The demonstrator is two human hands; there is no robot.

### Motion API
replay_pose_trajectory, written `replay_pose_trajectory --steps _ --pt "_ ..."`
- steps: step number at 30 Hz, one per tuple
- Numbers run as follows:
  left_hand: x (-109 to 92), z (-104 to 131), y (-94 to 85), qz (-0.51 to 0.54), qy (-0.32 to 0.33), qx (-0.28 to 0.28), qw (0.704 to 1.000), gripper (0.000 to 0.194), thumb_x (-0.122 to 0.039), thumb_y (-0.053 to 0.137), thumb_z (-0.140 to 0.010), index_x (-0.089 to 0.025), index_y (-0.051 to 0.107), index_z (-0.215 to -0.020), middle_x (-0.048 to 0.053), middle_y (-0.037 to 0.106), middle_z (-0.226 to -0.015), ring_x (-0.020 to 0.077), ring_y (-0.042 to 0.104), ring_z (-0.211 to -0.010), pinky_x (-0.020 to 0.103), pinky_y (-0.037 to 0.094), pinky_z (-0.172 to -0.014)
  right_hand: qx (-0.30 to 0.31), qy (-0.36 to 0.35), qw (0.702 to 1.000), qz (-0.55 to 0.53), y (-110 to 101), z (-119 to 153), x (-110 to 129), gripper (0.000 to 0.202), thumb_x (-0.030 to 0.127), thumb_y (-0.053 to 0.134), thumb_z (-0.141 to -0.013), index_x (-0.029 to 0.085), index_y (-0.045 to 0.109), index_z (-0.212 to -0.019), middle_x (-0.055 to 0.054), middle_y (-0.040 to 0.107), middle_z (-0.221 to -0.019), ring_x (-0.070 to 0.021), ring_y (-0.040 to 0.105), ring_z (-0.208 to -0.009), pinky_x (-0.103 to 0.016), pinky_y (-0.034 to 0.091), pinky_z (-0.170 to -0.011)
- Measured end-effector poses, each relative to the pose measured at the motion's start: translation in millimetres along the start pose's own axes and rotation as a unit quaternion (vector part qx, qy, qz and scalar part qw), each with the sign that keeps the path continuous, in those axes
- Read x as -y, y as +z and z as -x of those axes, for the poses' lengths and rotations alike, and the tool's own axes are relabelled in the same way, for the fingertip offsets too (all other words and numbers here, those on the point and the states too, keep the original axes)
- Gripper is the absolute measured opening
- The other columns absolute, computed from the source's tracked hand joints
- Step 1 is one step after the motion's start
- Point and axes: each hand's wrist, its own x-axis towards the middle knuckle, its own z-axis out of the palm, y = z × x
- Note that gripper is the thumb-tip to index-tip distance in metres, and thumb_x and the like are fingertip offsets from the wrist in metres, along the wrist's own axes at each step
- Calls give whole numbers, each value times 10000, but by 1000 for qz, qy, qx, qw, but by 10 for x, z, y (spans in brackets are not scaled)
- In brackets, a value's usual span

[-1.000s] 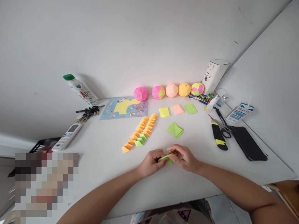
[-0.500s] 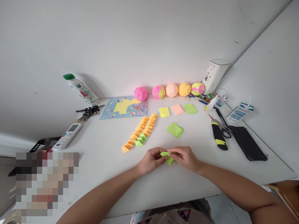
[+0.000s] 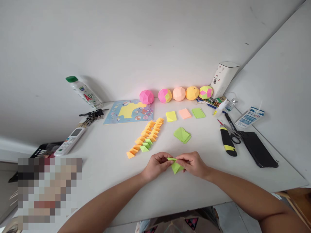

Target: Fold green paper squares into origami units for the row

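A green sheet of folding paper (image 3: 176, 167), partly folded, is pinched between my two hands near the table's front. My left hand (image 3: 157, 165) grips its left edge with thumb and fingers, and my right hand (image 3: 193, 164) grips the upper right side. Fingers cover parts of the folds. Just beyond lies a loose pile of green paper squares (image 3: 182, 135). To the left run two slanting rows of folded orange paper pieces (image 3: 146, 132), with several folded green pieces (image 3: 145, 147) at the near end of one row.
Several paper balls (image 3: 179, 94) line the wall. Stacks of yellow (image 3: 171, 116), peach (image 3: 185, 113) and green (image 3: 198, 113) paper lie before them. Right: a utility knife (image 3: 228, 142), scissors (image 3: 235, 138), black pouch (image 3: 259, 149), glue bottle (image 3: 220, 107). Left: a remote control (image 3: 70, 141), keys (image 3: 93, 116), white bottle (image 3: 86, 94).
The green paper has turned in my fingers, and its lower point now shows wider below them. Both hands have shifted only slightly.
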Motion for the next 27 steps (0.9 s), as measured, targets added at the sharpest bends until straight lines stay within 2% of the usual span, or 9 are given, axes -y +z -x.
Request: replay_pose_trajectory --steps 5,16,27 --pt "27 0 -16 -12 4 4 1000 339 -431 705 -665 -128 572 -740 -59 461 -492 35 341 -409 177 258 -393 10 20 999 -23 -6 1 11 271 369 525 -853 153 687 -834 -3 601 -554 -107 586 -423 -176 465 -392" --pt "23 8 -33 -33 8 6 999 314 -421 678 -699 -138 544 -720 -60 465 -487 47 386 -411 180 291 -401 34 62 995 -75 -19 -8 35 274 373 539 -838 140 679 -801 10 549 -550 -90 551 -411 -172 474 -376" --pt "40 2 -59 -9 26 14 1000 284 -377 681 -711 -140 536 -653 -53 458 -489 53 379 -419 192 298 -412 41 93 988 -120 -30 -30 81 291 403 569 -808 136 680 -770 18 532 -544 -84 520 -415 -187 492 -376"
